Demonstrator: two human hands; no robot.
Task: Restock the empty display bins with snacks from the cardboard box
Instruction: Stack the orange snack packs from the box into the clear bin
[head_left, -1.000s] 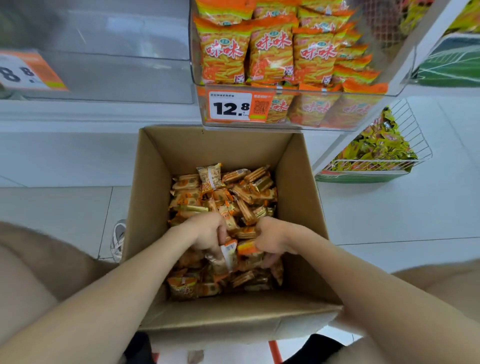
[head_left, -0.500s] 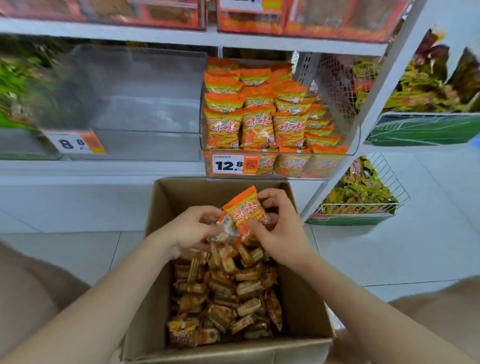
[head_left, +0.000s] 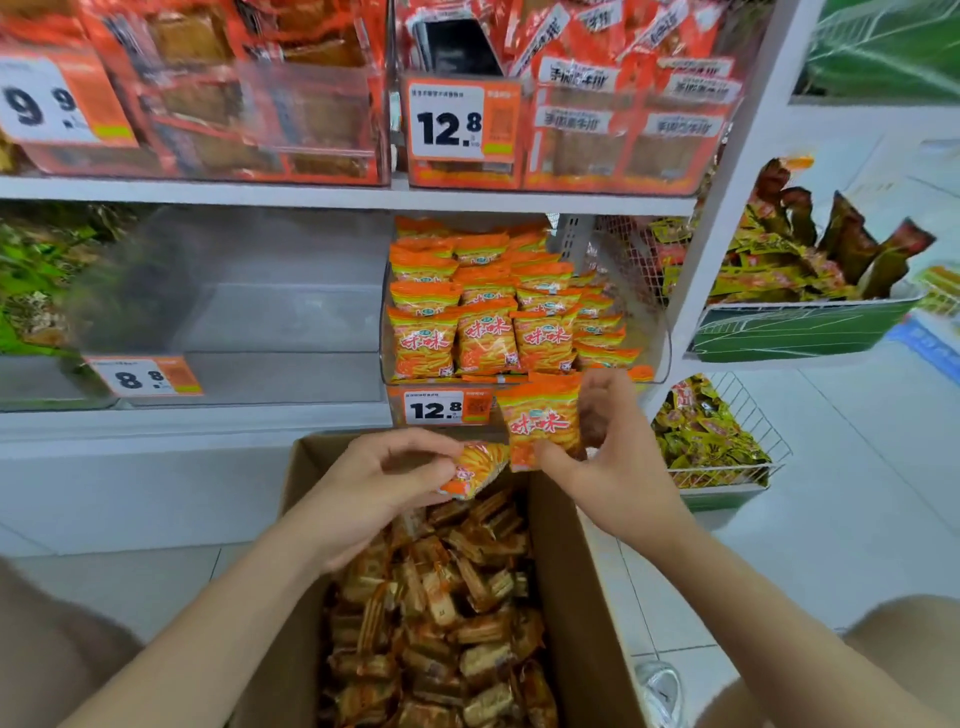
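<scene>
Head view, centre: our right hand (head_left: 618, 467) pinches an upright orange foil snack packet (head_left: 543, 421), our left hand (head_left: 374, 483) a tilted orange packet (head_left: 475, 465), over the brown cardboard box (head_left: 566, 571), presumably bin-bound.

Two orange snack packets (head_left: 540, 421) above the snack-filled cardboard box (head_left: 574, 597).

White shelf (head_left: 208, 422), clear bins (head_left: 291, 322) on it, cardboard box (head_left: 574, 597) on floor (head_left: 857, 530)

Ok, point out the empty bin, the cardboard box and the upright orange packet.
empty bin (head_left: 291, 376): head view, clear front wall.
cardboard box (head_left: 566, 597): head view, inner right wall.
upright orange packet (head_left: 540, 423): head view, printed front face.
</scene>
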